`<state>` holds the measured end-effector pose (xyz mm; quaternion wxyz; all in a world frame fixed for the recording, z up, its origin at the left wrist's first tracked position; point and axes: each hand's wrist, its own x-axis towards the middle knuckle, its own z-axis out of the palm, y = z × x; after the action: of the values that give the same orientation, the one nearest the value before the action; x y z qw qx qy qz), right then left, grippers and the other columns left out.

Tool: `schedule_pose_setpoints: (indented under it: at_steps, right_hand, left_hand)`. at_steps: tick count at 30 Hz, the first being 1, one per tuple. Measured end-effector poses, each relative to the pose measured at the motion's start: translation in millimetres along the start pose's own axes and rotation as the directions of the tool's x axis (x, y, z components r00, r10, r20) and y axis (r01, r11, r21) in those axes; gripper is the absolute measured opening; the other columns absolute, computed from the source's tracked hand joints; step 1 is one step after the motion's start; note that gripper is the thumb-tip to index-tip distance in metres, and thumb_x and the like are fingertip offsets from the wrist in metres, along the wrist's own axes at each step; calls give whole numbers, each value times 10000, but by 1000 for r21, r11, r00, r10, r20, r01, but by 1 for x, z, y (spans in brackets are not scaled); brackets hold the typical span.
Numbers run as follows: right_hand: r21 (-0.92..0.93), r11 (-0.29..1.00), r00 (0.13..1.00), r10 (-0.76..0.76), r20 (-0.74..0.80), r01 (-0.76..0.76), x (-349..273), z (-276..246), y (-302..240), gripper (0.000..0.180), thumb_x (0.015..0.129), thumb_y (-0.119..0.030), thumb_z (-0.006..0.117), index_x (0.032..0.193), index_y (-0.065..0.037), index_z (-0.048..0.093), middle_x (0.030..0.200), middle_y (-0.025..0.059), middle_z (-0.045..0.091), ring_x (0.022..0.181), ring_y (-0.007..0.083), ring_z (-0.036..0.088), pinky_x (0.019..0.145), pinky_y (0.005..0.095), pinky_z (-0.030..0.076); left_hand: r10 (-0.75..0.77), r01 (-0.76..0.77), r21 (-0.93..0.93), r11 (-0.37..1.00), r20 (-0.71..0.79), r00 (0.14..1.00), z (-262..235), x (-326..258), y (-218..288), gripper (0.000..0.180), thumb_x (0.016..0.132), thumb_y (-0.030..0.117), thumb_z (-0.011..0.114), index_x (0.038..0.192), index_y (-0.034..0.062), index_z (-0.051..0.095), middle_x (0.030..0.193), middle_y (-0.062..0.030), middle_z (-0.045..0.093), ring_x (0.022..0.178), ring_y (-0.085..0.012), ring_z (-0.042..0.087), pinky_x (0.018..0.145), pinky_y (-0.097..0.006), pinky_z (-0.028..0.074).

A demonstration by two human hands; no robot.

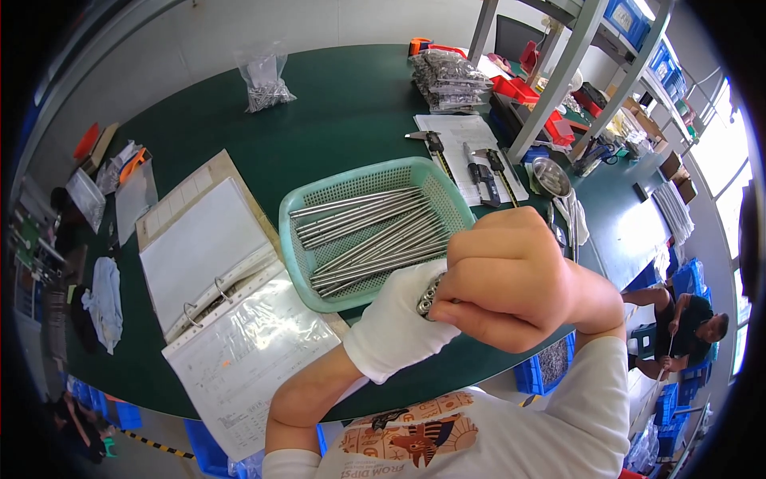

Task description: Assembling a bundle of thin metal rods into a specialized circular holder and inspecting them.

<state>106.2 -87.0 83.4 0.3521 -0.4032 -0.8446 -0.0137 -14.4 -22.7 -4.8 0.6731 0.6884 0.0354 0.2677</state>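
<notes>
My left hand (403,323), in a white glove, is wrapped round a small bundle of shiny metal tubes (428,302), whose round ends point toward me. My bare right hand (511,279) is closed over the same bundle, its thumb and curled fingers against the tube ends. Most of the bundle's length is hidden behind the two hands. Just beyond them stands a light green perforated plastic basket (297,254) with several long metal rods (363,214) lying in it in two loose groups.
Left of the basket lies an open ring binder (207,247). Calipers (483,180) rest on paper behind it to the right, near a metal bowl (552,177). Bagged metal parts (267,84) stand at the back. A shelf post (558,80) rises at right; a person (686,331) sits beyond.
</notes>
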Motion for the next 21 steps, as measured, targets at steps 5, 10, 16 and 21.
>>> schedule_pose_setpoints:
  at_steps: [5, 10, 16, 21]
  right_hand:
    - [139, 989, 999, 44, -28, -40, -3, 5, 5, 102, 732, -106, 628, 672, -33, 592, 553, 45, 474, 416, 199, 447, 393, 299, 312]
    - [165, 984, 997, 70, -44, -62, -4, 4, 1, 104, 738, -102, 625, 668, -31, 591, 550, 49, 474, 420, 211, 451, 398, 303, 320]
    - [120, 991, 993, 69, -100, -57, -3, 3, 3, 105, 745, -98, 618, 667, -35, 587, 549, 47, 476, 417, 198, 445, 390, 294, 317]
    - [75, 996, 997, 57, -43, -53, -1, 5, 3, 98, 734, -95, 622, 667, -37, 580, 555, 47, 471, 411, 193, 432, 384, 293, 307]
  left_hand:
    - [51, -51, 54, 997, -7, 999, 0, -2, -3, 157, 724, 35, 608, 871, 22, 556, 673, -49, 549, 596, -96, 496, 555, -259, 425]
    - [-11, 11, -7, 1000, 3, 1000, 1, -3, 2, 150, 733, 40, 608, 873, 24, 557, 668, -44, 544, 588, -99, 490, 552, -262, 424]
    - [45, -45, 47, 998, 4, 999, 2, -4, -6, 134, 744, 34, 601, 870, 25, 557, 667, -35, 542, 586, -95, 483, 548, -263, 422]
    - [51, -52, -29, 998, -25, 998, 3, -4, -6, 124, 745, 34, 598, 860, 31, 555, 662, -28, 538, 593, -94, 484, 550, -267, 419]
